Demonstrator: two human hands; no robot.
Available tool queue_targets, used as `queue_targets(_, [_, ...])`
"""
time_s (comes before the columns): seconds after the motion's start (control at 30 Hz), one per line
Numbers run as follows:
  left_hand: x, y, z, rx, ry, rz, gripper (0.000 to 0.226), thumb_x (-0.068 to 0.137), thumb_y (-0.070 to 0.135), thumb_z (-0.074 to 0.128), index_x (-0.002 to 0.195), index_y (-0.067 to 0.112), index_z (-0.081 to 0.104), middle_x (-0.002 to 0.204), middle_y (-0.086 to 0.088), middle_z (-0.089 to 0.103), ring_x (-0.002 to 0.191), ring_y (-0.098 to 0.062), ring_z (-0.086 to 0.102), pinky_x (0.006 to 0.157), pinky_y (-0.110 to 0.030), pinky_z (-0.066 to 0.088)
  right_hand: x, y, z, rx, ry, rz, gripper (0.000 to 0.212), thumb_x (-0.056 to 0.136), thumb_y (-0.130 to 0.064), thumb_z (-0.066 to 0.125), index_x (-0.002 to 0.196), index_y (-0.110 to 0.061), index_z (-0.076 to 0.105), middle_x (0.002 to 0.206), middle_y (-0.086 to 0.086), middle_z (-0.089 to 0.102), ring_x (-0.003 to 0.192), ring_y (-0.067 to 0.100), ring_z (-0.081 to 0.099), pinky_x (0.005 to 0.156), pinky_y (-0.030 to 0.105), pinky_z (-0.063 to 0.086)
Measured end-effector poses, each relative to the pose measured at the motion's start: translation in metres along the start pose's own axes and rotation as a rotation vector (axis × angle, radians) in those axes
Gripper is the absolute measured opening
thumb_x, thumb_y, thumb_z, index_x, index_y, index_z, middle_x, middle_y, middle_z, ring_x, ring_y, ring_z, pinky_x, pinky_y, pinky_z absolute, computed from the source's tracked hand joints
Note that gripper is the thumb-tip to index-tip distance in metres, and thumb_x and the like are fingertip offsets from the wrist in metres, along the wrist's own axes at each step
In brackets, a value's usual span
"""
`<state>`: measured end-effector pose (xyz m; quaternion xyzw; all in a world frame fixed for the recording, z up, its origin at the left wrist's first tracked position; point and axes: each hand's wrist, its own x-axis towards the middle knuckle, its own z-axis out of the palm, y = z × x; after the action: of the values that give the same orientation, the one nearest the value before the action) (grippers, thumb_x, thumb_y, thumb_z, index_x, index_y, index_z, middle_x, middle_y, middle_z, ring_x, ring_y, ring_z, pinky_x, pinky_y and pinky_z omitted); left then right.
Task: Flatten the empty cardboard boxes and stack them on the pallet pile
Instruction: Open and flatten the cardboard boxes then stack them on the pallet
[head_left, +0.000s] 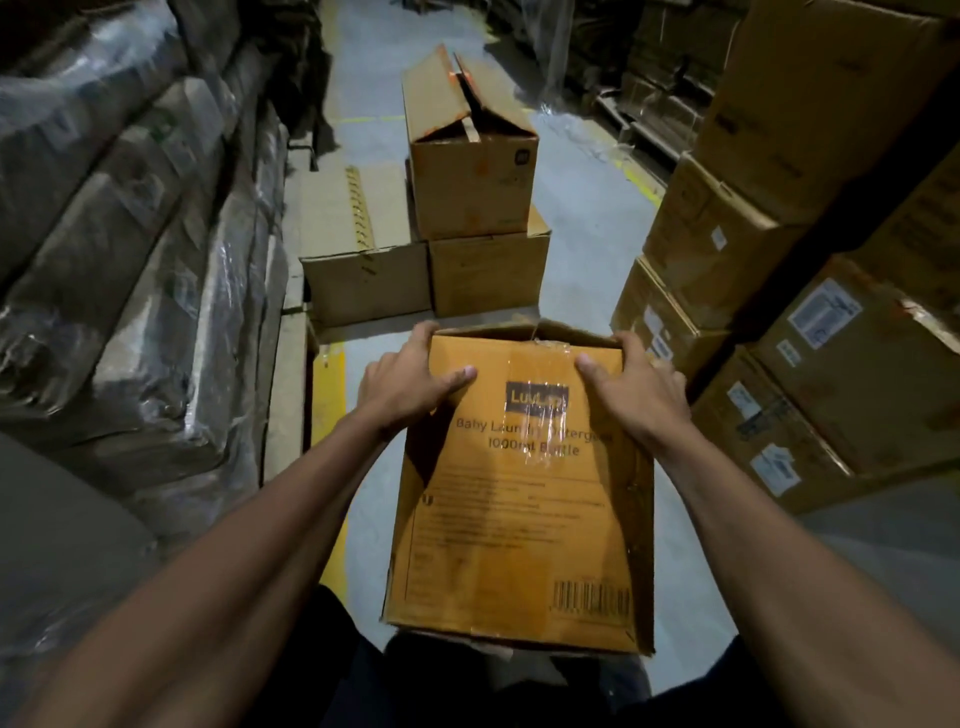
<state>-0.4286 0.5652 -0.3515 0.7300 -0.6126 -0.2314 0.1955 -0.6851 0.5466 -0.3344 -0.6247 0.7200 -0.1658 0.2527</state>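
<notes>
I hold an orange-brown cardboard box (519, 499) in front of me, printed with a logo, detergent text and a barcode, with clear tape across its top face. My left hand (410, 379) grips its far left corner, fingers curled over the edge and thumb lying on the face. My right hand (634, 384) grips the far right corner the same way. Ahead on the floor stand three more boxes: a tall one with loose top flaps (470, 150) on a lower box (488, 270), and a wide box (358, 249) to their left.
Plastic-wrapped bundles of flattened cardboard (130, 260) are piled along the left. Stacked labelled cartons (810, 312) line the right side. A grey floor aisle (582, 218) with yellow lines runs between them; a yellow strip (328, 384) lies beside my left forearm.
</notes>
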Motion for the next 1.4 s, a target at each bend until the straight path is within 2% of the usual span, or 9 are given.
queue_targets(0.07, [-0.004, -0.001, 0.01, -0.066, -0.029, 0.017, 0.092, 0.088, 0.055, 0.066, 0.155, 0.027, 0.01, 0.149, -0.013, 0.044, 0.124, -0.039, 0.053, 0.1, -0.054, 0.047, 0.005, 0.002, 0.002, 0.102, -0.006, -0.012, 0.073, 0.096, -0.056, 0.052, 0.154, -0.039, 0.011, 0.154, 0.014, 0.029, 0.14, 0.039, 0.027, 0.107, 0.054, 0.033])
queue_targets(0.2, [-0.029, -0.019, 0.033, -0.029, -0.151, 0.067, 0.083, 0.089, 0.054, 0.064, 0.153, 0.025, 0.019, 0.154, -0.011, 0.034, 0.132, -0.032, 0.045, 0.105, -0.05, 0.042, -0.007, 0.023, 0.017, 0.157, -0.093, -0.008, 0.077, 0.097, -0.039, 0.058, 0.156, -0.037, 0.008, 0.155, 0.011, 0.025, 0.139, 0.037, 0.033, 0.109, 0.054, 0.035])
queue_targets(0.3, [-0.041, -0.033, 0.04, -0.081, -0.252, 0.065, 0.105, 0.074, 0.076, 0.058, 0.156, 0.027, 0.015, 0.158, -0.007, 0.031, 0.138, -0.028, 0.039, 0.111, -0.052, 0.038, -0.027, 0.045, 0.033, 0.127, -0.156, 0.007, 0.08, 0.097, -0.041, 0.059, 0.157, -0.037, 0.007, 0.158, 0.007, 0.022, 0.14, 0.034, 0.034, 0.111, 0.051, 0.034])
queue_targets(0.4, [-0.039, -0.044, 0.046, -0.2, -0.347, 0.059, 0.124, 0.059, 0.087, 0.066, 0.156, 0.043, 0.003, 0.16, -0.003, 0.023, 0.143, -0.028, 0.032, 0.116, -0.056, 0.032, -0.036, 0.058, 0.035, 0.186, -0.259, -0.017, 0.105, 0.082, -0.055, 0.073, 0.158, -0.037, 0.004, 0.158, 0.004, 0.018, 0.142, 0.031, 0.033, 0.115, 0.049, 0.032])
queue_targets(0.5, [-0.043, -0.044, 0.043, -0.113, -0.465, 0.032, 0.145, 0.055, 0.068, 0.084, 0.15, 0.045, -0.022, 0.162, -0.005, -0.006, 0.149, -0.034, 0.013, 0.121, -0.046, 0.018, -0.035, 0.066, 0.026, 0.16, -0.429, -0.051, 0.142, 0.054, -0.067, 0.084, 0.157, -0.04, -0.009, 0.159, 0.0, 0.004, 0.145, 0.031, 0.022, 0.12, 0.043, 0.022])
queue_targets(0.6, [-0.042, -0.051, 0.05, -0.028, -0.476, 0.069, 0.147, 0.063, 0.046, 0.089, 0.145, 0.043, -0.032, 0.161, -0.007, -0.017, 0.149, -0.039, 0.012, 0.12, -0.041, 0.019, -0.032, 0.071, 0.023, -0.043, -0.563, -0.076, 0.15, 0.062, -0.041, 0.093, 0.151, -0.04, -0.027, 0.156, -0.001, -0.016, 0.147, 0.036, 0.01, 0.121, 0.04, 0.015])
queue_targets(0.8, [-0.045, -0.051, 0.068, -0.007, -0.215, 0.092, 0.124, 0.075, 0.05, 0.081, 0.155, 0.04, -0.014, 0.159, -0.014, 0.018, 0.135, -0.039, 0.042, 0.112, -0.049, 0.039, -0.039, 0.077, 0.051, -0.122, -0.21, -0.143, 0.126, 0.076, -0.031, 0.086, 0.155, -0.044, -0.011, 0.147, 0.003, 0.011, 0.128, 0.035, 0.044, 0.109, 0.043, 0.04])
queue_targets(1.27, [-0.044, -0.006, 0.01, -0.184, 0.195, 0.103, 0.074, 0.076, 0.059, 0.076, 0.139, 0.026, 0.057, 0.136, -0.003, 0.062, 0.122, -0.02, 0.059, 0.101, -0.042, 0.051, -0.047, 0.032, -0.004, 0.158, 0.113, -0.201, 0.071, 0.084, -0.035, 0.077, 0.147, -0.028, 0.046, 0.146, 0.005, 0.041, 0.133, 0.024, 0.042, 0.105, 0.035, 0.037])
queue_targets(1.4, [-0.047, 0.012, -0.022, -0.144, 0.295, 0.101, 0.073, 0.071, 0.075, 0.068, 0.13, 0.03, 0.064, 0.124, 0.0, 0.069, 0.112, -0.02, 0.064, 0.092, -0.043, 0.055, -0.053, 0.011, -0.037, 0.118, 0.174, -0.214, 0.059, 0.087, -0.053, 0.068, 0.14, -0.036, 0.05, 0.141, 0.003, 0.049, 0.129, 0.027, 0.046, 0.105, 0.055, 0.04])
